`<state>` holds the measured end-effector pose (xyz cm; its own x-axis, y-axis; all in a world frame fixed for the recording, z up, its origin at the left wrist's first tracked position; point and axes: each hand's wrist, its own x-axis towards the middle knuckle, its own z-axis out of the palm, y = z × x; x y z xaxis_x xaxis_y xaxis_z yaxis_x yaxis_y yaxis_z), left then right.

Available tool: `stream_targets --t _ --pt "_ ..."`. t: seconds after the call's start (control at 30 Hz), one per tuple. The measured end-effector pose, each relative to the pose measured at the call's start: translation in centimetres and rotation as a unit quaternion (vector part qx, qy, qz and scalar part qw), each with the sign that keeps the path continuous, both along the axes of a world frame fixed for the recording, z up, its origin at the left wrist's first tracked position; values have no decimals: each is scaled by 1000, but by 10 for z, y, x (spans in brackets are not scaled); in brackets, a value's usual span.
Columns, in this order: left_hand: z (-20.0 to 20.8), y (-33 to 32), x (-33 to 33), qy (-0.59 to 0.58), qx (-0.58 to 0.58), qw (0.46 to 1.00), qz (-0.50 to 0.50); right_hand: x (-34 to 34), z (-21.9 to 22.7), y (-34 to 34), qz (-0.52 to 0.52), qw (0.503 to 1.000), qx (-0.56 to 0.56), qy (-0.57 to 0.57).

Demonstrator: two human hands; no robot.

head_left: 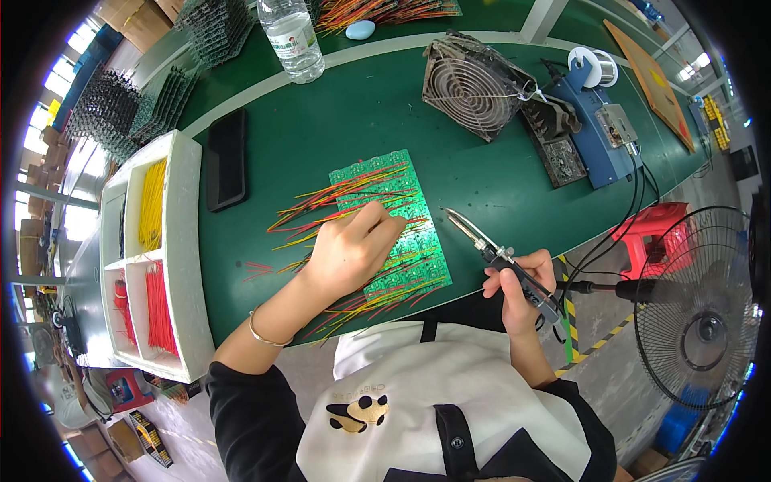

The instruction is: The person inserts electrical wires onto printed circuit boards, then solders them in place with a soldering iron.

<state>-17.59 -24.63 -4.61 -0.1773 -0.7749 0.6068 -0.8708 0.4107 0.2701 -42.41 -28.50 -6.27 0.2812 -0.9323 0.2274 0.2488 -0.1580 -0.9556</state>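
Pressing green circuit board [397,229], left hand [347,253] flat, right hand [520,291] gripping soldering iron [490,249], fan [475,84] probably idle behind

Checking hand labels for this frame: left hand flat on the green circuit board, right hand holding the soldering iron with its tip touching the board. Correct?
One thing is off. In the head view the right hand does hold the soldering iron, but its tip hangs over the green mat, just right of the green circuit board, not touching it. The left hand does rest flat on the board.
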Motion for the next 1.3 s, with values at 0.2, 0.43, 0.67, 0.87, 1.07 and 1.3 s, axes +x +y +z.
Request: stream_targets --t 0.2,0.43,0.67,0.87,1.07,1.3 --pt "7 -1 1 -14 -40 999 11 1 0 0 -9 1000 9 -10" --pt "34 21 -20 -30 -53 998 -34 -2 -2 -1 -12 1000 7 -20" --pt "7 19 -28 -21 17 997 -67 -1 0 -1 -5 1000 21 -17" --pt "8 3 -17 61 37 997 -3 4 3 -2 -23 1000 11 -8" --pt "16 1 -14 66 74 995 27 1 1 -3 -31 999 21 -2" --pt "9 2 -9 52 82 995 20 0 1 -3 -17 1000 17 -7"
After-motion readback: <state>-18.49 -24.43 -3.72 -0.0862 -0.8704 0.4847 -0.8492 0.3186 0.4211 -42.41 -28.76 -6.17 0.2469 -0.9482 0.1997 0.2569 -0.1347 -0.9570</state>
